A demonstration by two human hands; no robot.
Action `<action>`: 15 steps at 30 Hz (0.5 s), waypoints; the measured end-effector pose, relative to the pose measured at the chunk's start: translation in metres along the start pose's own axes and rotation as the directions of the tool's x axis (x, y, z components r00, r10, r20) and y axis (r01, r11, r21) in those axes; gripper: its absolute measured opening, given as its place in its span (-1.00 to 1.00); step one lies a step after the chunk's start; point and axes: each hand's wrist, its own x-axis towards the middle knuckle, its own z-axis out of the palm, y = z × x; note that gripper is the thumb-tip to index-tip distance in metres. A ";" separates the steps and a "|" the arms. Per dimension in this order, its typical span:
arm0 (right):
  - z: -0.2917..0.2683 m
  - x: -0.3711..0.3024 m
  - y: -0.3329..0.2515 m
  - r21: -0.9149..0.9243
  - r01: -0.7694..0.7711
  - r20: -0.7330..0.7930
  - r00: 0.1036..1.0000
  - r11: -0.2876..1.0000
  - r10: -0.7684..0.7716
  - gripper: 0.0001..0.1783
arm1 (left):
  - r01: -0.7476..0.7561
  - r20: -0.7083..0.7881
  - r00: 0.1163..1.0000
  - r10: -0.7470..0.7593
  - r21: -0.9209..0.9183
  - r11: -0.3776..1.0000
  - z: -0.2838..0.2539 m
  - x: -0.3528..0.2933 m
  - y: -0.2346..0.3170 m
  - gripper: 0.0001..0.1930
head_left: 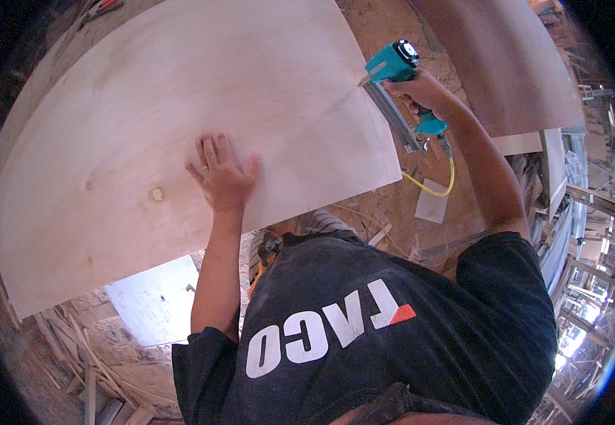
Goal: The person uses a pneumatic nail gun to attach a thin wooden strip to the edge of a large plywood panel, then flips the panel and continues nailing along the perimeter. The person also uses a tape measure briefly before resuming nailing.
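A large pale plywood sheet point(144, 92) spreads in front of me. My left hand point(226, 173) lies flat on it, fingers spread, holding nothing. At the sheet's right edge my right hand point(426, 93) is wrapped round the grip of a teal pneumatic nail gun point(390, 64). The gun's nose meets or nearly meets the sheet's edge, and its grey magazine point(394, 117) slants down toward me. From the base of the grip runs a yellow air hose point(451, 177). A round knot mark point(157, 194) shows on the sheet, left of my left hand.
A brown sheet point(509, 64) lies at the far right. Below the gun is a small pale offcut point(431, 202) on the brown surface. Wood scraps point(91, 368) litter the lower left, near a bright white panel point(155, 301). Red-handled pliers point(102, 7) sit at the far left.
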 end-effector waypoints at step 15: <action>0.015 -0.017 -0.030 -0.021 0.149 -0.013 0.989 0.989 -0.149 -0.62 | 0.008 0.017 1.000 -0.009 0.039 0.999 -0.007 -0.002 -0.003 -0.09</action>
